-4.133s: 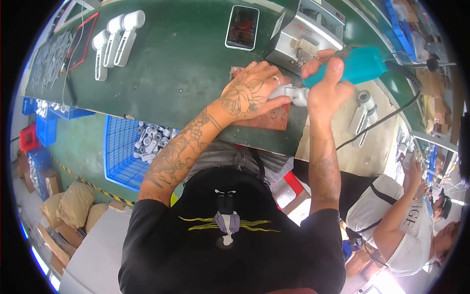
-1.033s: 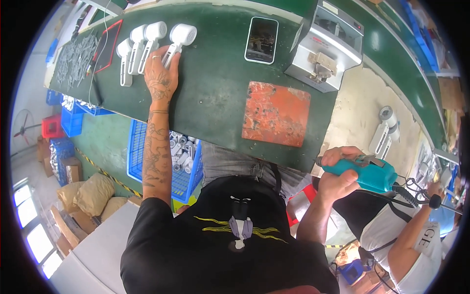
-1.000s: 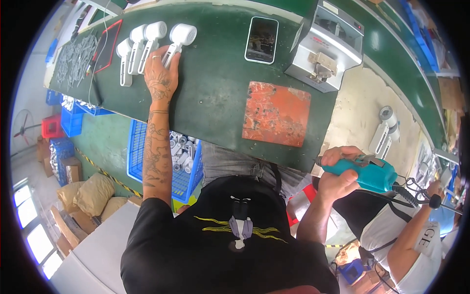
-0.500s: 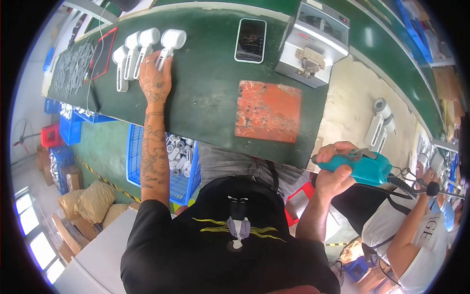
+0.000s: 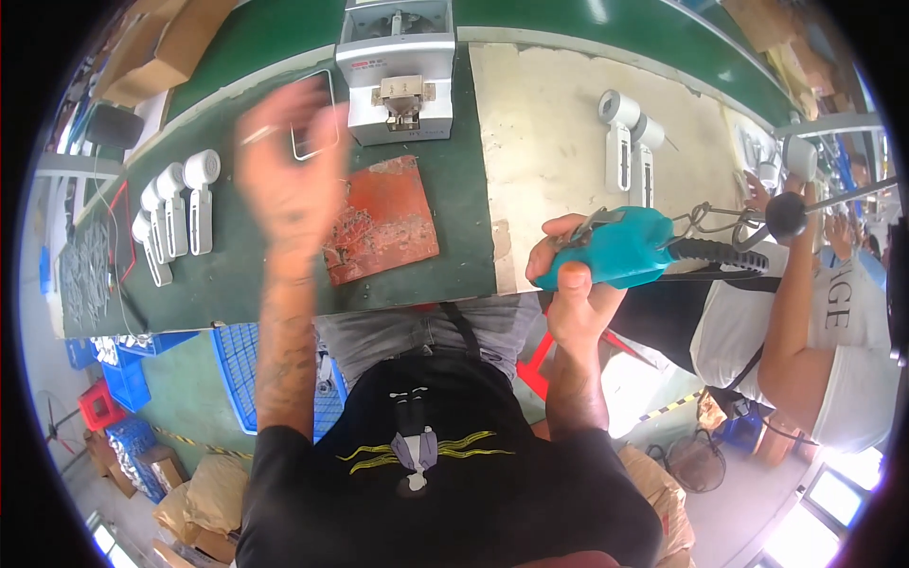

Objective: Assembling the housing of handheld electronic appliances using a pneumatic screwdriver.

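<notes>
My right hand [image 5: 578,308] is wrapped round a teal electric screwdriver [image 5: 627,248], held over the bench's front edge. A wire hook and a black coiled cable run from its rear end. My left hand [image 5: 292,170] is smeared by motion above the green bench, beside a phone [image 5: 327,137] that it partly covers. Whether its fingers hold anything cannot be made out. Several white handheld fans [image 5: 201,204] lie in a row left of that hand. An orange-red worn board [image 5: 393,218] lies between my two hands.
Behind the board stands a grey screw feeder [image 5: 401,80]. More white fans [image 5: 618,142] lie on the pale sheet [image 5: 540,123] at right. Grey strips [image 5: 85,275] are piled at far left. A blue crate [image 5: 237,364] sits below the bench. A co-worker [image 5: 805,312] is at right.
My left hand has left the row of fans and moved right toward the phone and board. The view has turned to the right. My right hand still grips the screwdriver.
</notes>
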Action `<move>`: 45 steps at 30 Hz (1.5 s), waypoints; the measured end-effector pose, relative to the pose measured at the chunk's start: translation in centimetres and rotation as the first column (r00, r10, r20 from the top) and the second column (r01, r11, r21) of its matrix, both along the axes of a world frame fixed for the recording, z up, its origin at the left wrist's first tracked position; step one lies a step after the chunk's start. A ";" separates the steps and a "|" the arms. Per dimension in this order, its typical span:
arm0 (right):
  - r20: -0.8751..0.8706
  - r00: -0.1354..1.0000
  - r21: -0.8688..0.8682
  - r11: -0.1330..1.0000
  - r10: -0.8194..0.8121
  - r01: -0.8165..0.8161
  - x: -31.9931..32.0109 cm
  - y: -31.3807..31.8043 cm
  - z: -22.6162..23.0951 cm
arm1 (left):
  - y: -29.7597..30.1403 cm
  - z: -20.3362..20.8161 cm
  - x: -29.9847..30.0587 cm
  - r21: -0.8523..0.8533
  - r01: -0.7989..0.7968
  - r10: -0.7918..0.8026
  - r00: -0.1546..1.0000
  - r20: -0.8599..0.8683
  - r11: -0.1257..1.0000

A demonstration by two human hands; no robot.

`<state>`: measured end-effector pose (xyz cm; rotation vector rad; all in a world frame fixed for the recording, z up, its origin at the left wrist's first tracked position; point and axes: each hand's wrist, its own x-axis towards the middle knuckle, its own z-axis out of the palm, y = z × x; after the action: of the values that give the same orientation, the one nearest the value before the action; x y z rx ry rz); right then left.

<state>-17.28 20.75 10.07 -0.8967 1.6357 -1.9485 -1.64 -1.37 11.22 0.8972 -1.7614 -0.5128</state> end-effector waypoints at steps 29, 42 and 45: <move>0.018 0.994 -0.083 0.991 0.107 -0.105 -0.1 -5.0 2.5 | 4.2 -5.0 -2.3 0.044 0.475 -0.458 0.815 0.355 0.879; -0.066 0.988 -0.158 0.976 0.141 -0.150 1.8 -13.7 2.8 | 3.3 -7.1 2.1 0.081 0.464 -0.463 0.822 0.331 0.882; -0.059 0.984 -0.173 0.969 0.167 -0.175 2.5 -14.2 2.3 | 3.2 -7.0 2.7 0.042 0.464 -0.445 0.814 0.374 0.885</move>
<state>-14.75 6.55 12.42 -1.1172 1.3731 -1.9882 1.09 1.78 4.22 0.5485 -2.3554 -0.6275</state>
